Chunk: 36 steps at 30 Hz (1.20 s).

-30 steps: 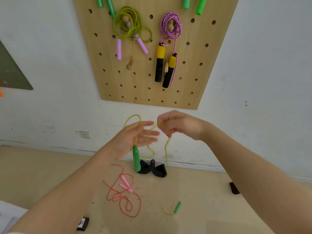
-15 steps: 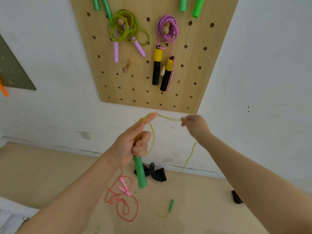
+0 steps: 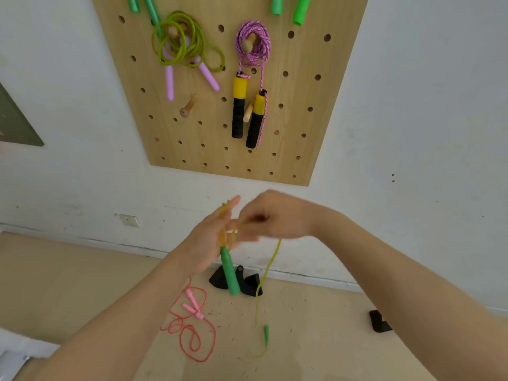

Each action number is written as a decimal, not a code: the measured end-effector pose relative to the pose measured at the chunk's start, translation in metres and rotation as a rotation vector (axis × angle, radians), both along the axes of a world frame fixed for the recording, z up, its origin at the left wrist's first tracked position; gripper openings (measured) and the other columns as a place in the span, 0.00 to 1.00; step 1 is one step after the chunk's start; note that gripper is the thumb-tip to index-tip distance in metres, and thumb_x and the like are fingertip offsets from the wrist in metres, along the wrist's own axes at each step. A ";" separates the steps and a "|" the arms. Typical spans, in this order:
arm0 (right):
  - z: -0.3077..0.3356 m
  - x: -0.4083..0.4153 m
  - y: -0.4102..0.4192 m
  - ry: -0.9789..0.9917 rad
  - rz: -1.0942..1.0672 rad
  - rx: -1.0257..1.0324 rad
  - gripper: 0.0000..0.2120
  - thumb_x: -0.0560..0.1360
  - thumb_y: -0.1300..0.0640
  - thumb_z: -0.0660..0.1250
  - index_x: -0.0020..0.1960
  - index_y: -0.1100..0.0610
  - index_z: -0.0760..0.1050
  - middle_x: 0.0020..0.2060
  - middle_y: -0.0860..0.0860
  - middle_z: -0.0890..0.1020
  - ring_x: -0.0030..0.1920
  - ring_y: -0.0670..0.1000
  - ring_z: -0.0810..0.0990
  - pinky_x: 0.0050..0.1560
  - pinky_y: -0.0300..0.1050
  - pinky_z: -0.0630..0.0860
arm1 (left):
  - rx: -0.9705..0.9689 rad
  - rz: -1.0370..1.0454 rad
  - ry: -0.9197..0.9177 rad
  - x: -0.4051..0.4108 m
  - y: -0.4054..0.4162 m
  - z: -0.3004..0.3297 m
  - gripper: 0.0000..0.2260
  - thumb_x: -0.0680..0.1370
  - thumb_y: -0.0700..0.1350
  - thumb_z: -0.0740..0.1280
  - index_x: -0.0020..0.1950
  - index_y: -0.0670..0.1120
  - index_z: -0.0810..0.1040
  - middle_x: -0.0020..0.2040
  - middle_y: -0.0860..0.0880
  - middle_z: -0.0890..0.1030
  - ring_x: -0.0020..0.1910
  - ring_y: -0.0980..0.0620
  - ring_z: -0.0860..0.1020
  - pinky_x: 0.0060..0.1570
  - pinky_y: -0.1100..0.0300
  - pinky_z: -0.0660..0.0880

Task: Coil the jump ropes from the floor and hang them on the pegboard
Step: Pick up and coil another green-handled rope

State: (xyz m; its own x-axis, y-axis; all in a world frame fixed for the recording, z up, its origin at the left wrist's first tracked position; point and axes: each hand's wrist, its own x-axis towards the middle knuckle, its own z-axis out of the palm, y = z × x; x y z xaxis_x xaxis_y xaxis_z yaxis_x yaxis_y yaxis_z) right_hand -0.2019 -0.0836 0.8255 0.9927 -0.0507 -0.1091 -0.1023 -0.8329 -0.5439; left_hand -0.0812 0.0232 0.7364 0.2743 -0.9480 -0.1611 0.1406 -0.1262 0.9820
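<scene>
Since half a second ago: right hand [image 3: 275,215] brought back in against left hand [image 3: 217,240], laying another turn of yellow-green cord [image 3: 268,265] over the left fingers [image 3: 232,206]; far green handle [image 3: 266,334] dragged nearer along the floor [image 3: 316,339]. Left hand held flat and upright, fingers straight, cord looped across the palm, near green handle [image 3: 229,273] dangling below it. Right hand motion-blurred, fingers curled, apparently pinching the cord. Progress, judged: two ropes already coiled and hung on the pegboard [image 3: 302,105], namely a green rope with lilac handles [image 3: 181,45] and a pink braided rope with yellow-black handles [image 3: 253,48]; more green handles cut off at the top edge. Free wooden peg [image 3: 188,107] between them, lower down. Current rope only a few turns in; long tail hanging to the floor, more winding needed before hanging. Red rope with pink handles [image 3: 189,325] loose and tangled on the floor, untouched. Cord thin, glossy, limp; loops likely to slip off straight fingers.
</scene>
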 end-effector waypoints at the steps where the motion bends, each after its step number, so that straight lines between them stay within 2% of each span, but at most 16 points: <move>1: 0.001 -0.001 -0.010 -0.095 -0.100 0.041 0.09 0.76 0.57 0.65 0.41 0.62 0.79 0.31 0.49 0.79 0.31 0.43 0.73 0.36 0.35 0.68 | -0.007 -0.099 0.070 -0.006 -0.002 0.004 0.20 0.81 0.54 0.54 0.70 0.49 0.68 0.49 0.45 0.83 0.28 0.54 0.76 0.54 0.54 0.76; 3: -0.005 -0.005 -0.028 -0.265 -0.331 0.194 0.08 0.74 0.56 0.69 0.39 0.59 0.79 0.30 0.48 0.77 0.30 0.44 0.71 0.36 0.39 0.69 | 0.004 -0.209 0.167 -0.017 -0.006 0.013 0.22 0.80 0.57 0.52 0.67 0.48 0.71 0.31 0.43 0.79 0.17 0.56 0.60 0.45 0.51 0.79; 5: -0.015 -0.010 -0.042 -0.375 -0.474 0.325 0.08 0.72 0.56 0.71 0.36 0.56 0.75 0.27 0.46 0.72 0.28 0.42 0.67 0.32 0.35 0.66 | -0.038 -0.223 0.264 -0.025 -0.011 0.021 0.24 0.79 0.58 0.49 0.62 0.47 0.76 0.22 0.49 0.68 0.16 0.58 0.55 0.28 0.60 0.76; 8: -0.032 -0.017 -0.051 -0.364 -0.474 0.374 0.09 0.76 0.59 0.65 0.37 0.52 0.75 0.29 0.50 0.73 0.31 0.46 0.68 0.35 0.39 0.68 | -0.191 -0.250 0.493 -0.030 -0.018 0.032 0.24 0.77 0.58 0.50 0.55 0.47 0.80 0.22 0.53 0.64 0.15 0.61 0.55 0.18 0.70 0.61; 12: -0.056 -0.021 -0.035 -0.185 -0.406 0.314 0.15 0.80 0.57 0.57 0.37 0.46 0.72 0.28 0.48 0.74 0.27 0.44 0.70 0.36 0.41 0.70 | -0.341 -0.078 0.537 -0.029 -0.028 0.041 0.21 0.76 0.54 0.52 0.65 0.50 0.72 0.31 0.50 0.77 0.16 0.61 0.60 0.17 0.70 0.62; 14: -0.065 -0.021 -0.025 0.007 -0.307 0.253 0.09 0.81 0.56 0.55 0.51 0.47 0.72 0.29 0.46 0.76 0.23 0.40 0.70 0.34 0.36 0.70 | -0.365 0.113 0.497 -0.023 -0.034 0.041 0.21 0.74 0.55 0.56 0.67 0.54 0.69 0.41 0.48 0.82 0.19 0.58 0.66 0.23 0.66 0.71; 16: -0.066 -0.023 -0.017 0.202 -0.209 0.204 0.14 0.81 0.56 0.54 0.66 0.48 0.65 0.32 0.47 0.78 0.23 0.39 0.71 0.33 0.33 0.69 | -0.341 0.274 0.442 -0.011 -0.037 0.035 0.21 0.77 0.54 0.56 0.71 0.56 0.64 0.50 0.46 0.83 0.31 0.53 0.79 0.42 0.56 0.80; 18: -0.059 -0.023 -0.011 0.250 -0.116 0.132 0.15 0.80 0.54 0.57 0.66 0.53 0.67 0.32 0.47 0.79 0.26 0.41 0.71 0.37 0.36 0.71 | -0.224 0.323 0.301 0.001 -0.037 0.024 0.20 0.81 0.55 0.52 0.73 0.56 0.58 0.56 0.48 0.82 0.50 0.48 0.82 0.61 0.45 0.71; 21: -0.039 -0.016 -0.007 0.062 -0.085 0.090 0.09 0.77 0.58 0.64 0.51 0.63 0.79 0.25 0.43 0.74 0.27 0.42 0.71 0.35 0.32 0.67 | 0.037 0.197 0.017 0.007 -0.032 0.008 0.20 0.81 0.56 0.51 0.74 0.57 0.59 0.55 0.51 0.82 0.56 0.47 0.80 0.67 0.47 0.64; 23: -0.029 -0.007 -0.013 -0.066 -0.161 0.129 0.08 0.75 0.59 0.67 0.44 0.64 0.80 0.23 0.42 0.73 0.24 0.39 0.71 0.31 0.29 0.66 | 0.089 0.009 -0.086 0.004 -0.027 0.005 0.21 0.80 0.58 0.53 0.72 0.54 0.64 0.54 0.47 0.82 0.52 0.45 0.81 0.65 0.45 0.67; 25: -0.022 0.000 -0.024 -0.166 -0.292 0.215 0.08 0.73 0.58 0.70 0.41 0.63 0.80 0.24 0.42 0.73 0.24 0.38 0.70 0.29 0.29 0.65 | 0.095 -0.127 -0.062 0.000 -0.022 0.011 0.21 0.80 0.57 0.54 0.68 0.48 0.70 0.45 0.43 0.83 0.35 0.46 0.80 0.51 0.51 0.75; 27: -0.019 0.005 -0.033 -0.252 -0.392 0.365 0.08 0.71 0.57 0.72 0.40 0.62 0.80 0.27 0.45 0.77 0.28 0.39 0.72 0.33 0.32 0.68 | 0.089 -0.173 0.020 -0.002 -0.020 0.020 0.19 0.81 0.53 0.53 0.64 0.44 0.72 0.30 0.45 0.75 0.19 0.54 0.65 0.37 0.60 0.75; 29: -0.019 0.010 -0.036 -0.302 -0.419 0.444 0.07 0.71 0.57 0.72 0.39 0.61 0.79 0.31 0.48 0.79 0.35 0.46 0.75 0.40 0.40 0.72 | 0.057 -0.182 0.110 -0.001 -0.016 0.032 0.18 0.81 0.51 0.52 0.58 0.43 0.75 0.24 0.51 0.64 0.18 0.57 0.54 0.26 0.63 0.66; 31: -0.022 0.019 -0.034 -0.343 -0.421 0.534 0.07 0.72 0.57 0.70 0.39 0.59 0.78 0.31 0.50 0.79 0.36 0.48 0.75 0.43 0.41 0.72 | 0.037 -0.190 0.210 0.008 -0.011 0.041 0.16 0.78 0.52 0.53 0.47 0.44 0.76 0.22 0.53 0.59 0.18 0.58 0.52 0.23 0.67 0.57; 34: -0.029 0.034 -0.030 -0.379 -0.488 0.654 0.07 0.74 0.57 0.68 0.39 0.58 0.75 0.31 0.51 0.75 0.32 0.46 0.72 0.38 0.38 0.70 | -0.034 -0.274 0.384 0.028 -0.004 0.049 0.16 0.74 0.54 0.56 0.35 0.47 0.75 0.21 0.54 0.57 0.18 0.56 0.49 0.21 0.71 0.55; 36: -0.035 0.043 -0.027 -0.345 -0.507 0.789 0.09 0.76 0.59 0.65 0.38 0.57 0.73 0.29 0.50 0.71 0.29 0.45 0.69 0.37 0.37 0.71 | -0.147 -0.332 0.478 0.040 -0.001 0.053 0.15 0.72 0.57 0.62 0.35 0.47 0.77 0.23 0.54 0.56 0.18 0.56 0.51 0.21 0.70 0.59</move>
State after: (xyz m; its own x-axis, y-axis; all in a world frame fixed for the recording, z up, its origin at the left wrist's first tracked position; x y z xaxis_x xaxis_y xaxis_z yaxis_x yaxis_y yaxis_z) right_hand -0.1591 -0.1104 0.7902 0.8578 -0.5140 -0.0042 -0.0782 -0.1225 -0.9894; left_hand -0.0409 0.0222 0.7897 -0.1113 -0.9923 -0.0539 0.5472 -0.1065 0.8302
